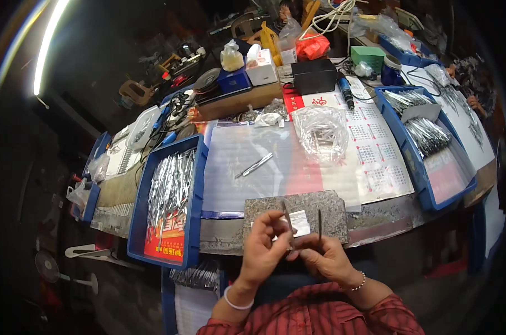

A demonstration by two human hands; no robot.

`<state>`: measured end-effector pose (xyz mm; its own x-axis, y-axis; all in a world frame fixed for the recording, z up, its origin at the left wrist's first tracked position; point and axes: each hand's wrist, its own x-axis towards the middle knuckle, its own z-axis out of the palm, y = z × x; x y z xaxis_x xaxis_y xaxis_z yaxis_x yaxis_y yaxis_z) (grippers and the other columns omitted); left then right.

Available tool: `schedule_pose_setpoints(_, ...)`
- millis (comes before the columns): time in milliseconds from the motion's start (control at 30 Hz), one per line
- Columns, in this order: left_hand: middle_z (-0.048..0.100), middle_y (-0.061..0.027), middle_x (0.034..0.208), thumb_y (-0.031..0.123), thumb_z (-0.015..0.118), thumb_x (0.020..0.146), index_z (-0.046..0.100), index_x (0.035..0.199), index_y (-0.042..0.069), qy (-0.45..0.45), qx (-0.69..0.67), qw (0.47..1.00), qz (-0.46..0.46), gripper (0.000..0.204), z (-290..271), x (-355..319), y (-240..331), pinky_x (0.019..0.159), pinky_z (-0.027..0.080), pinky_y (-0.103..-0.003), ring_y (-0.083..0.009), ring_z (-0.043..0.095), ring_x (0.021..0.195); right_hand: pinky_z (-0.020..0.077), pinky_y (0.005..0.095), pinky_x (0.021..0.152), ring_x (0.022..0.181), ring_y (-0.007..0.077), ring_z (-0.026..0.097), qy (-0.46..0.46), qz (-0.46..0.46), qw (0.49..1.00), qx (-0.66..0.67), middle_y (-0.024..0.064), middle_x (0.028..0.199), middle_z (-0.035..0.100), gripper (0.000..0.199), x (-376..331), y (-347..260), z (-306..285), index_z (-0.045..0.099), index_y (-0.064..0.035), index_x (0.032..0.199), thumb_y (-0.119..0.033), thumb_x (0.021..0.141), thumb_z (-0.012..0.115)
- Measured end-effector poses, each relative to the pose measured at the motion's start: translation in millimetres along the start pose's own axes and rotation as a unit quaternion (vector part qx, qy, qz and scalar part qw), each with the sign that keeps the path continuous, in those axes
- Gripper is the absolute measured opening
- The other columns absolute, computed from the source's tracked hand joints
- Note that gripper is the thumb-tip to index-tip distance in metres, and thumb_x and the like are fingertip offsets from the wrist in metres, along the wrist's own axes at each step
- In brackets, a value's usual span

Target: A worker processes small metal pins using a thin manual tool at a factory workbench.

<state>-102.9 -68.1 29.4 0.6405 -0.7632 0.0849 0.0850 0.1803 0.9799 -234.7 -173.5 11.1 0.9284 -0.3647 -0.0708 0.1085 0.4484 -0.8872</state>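
Observation:
My left hand [262,245] is closed around a slim metal piece [287,215] that stands up past the fingers. Beside it, my right hand [331,260] is closed with a thin dark rod [320,222] pointing upward out of its grip. The fingertips of both hands nearly meet at the lower end of the metal piece, and what they pinch there is partly hidden. Beneath and beyond the hands lies a speckled stone block [331,209] with a white paper [300,222] on it. Farther off, a slender silvery metal piece [254,166] rests alone on the plastic-covered mat [225,184].
Left of the hands, a blue tray [196,192] holds many slim metal pieces. Another blue tray [401,137] with similar pieces stands at right. A clear plastic bag [321,134], a black box [314,76] and a blue-black pen-shaped tool [346,92] lie toward the back.

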Motion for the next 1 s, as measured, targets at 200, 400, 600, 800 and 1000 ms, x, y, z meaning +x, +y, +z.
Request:
schedule_pose_setpoints(200, 0.061, -0.0073, 0.104, -0.007, 0.057, 0.091, 0.037, 0.143, 0.0, -0.043, -0.099, 0.992, -0.071, 0.056, -5.0, -30.2, -0.9, 0.08, 0.05, -0.023, -0.0103, 0.06, 0.089, 0.037, 0.0183, 0.046, 0.051, 0.0039, 0.051, -0.071, 0.158, 0.983, 0.062, 0.0008, 0.072, 0.064, 0.012, -15.7, -2.7, -2.3, 0.062, -0.0053, 0.096, -0.017, 0.094, 0.065)
schedule_pose_setpoints(400, 0.068, -0.0105, 0.099, -0.001, 0.059, 0.093, 0.058, 0.122, -0.003, -0.118, -0.189, 0.971, -0.09, 0.03, -24.8, -32.1, -11.3, 0.079, 0.051, -0.025, -0.0133, 0.063, 0.086, 0.0442, 0.022, 0.06, 0.066, 0.0054, 0.056, -0.154, 0.185, 0.966, -0.098, -0.0006, 0.074, 0.063, 0.015, -14.0, -18.9, -11.1, 0.062, -0.0019, 0.093, -0.016, 0.095, 0.063)
schedule_pose_setpoints(600, 0.067, -0.0178, 0.099, -0.003, 0.06, 0.092, 0.06, 0.11, -0.004, -0.067, -0.186, 0.979, -0.043, 0.018, -42.2, -41.0, -13.1, 0.076, 0.054, -0.029, -0.0176, 0.066, 0.08, 0.0416, 0.0227, 0.051, 0.059, 0.0038, 0.054, 0.121, -0.07, 0.915, -0.379, 0.0026, 0.076, 0.068, 0.012, 70.3, -84.9, -67.0, 0.066, -0.0002, 0.092, -0.011, 0.092, 0.062)
schedule_pose_setpoints(800, 0.068, -0.0153, 0.093, -0.01, 0.063, 0.087, 0.06, 0.099, -0.003, -0.042, -0.17, 0.982, -0.063, 0.014, -42.5, -45.2, -13.5, 0.07, 0.056, -0.027, -0.0184, 0.068, 0.077, 0.0523, 0.0457, 0.073, 0.084, 0.0386, 0.066, 0.128, -0.155, 0.655, -0.728, 0.022, 0.09, 0.066, 0.015, 191.4, -74.9, -137.4, 0.066, -0.0003, 0.093, -0.007, 0.081, 0.06)
schedule_pose_setpoints(1000, 0.068, -0.0125, 0.088, -0.008, 0.066, 0.086, 0.06, 0.099, -0.002, -0.031, -0.134, 0.987, -0.079, 0.015, -53.3, -52.6, -11.3, 0.068, 0.056, -0.026, -0.0168, 0.069, 0.076, 0.0534, 0.0472, 0.074, 0.083, 0.0401, 0.065, 0.136, -0.123, 0.55, -0.815, 0.0212, 0.096, 0.062, 0.013, 225.6, -47.6, -144.5, 0.065, -0.0021, 0.088, -0.008, 0.084, 0.054)
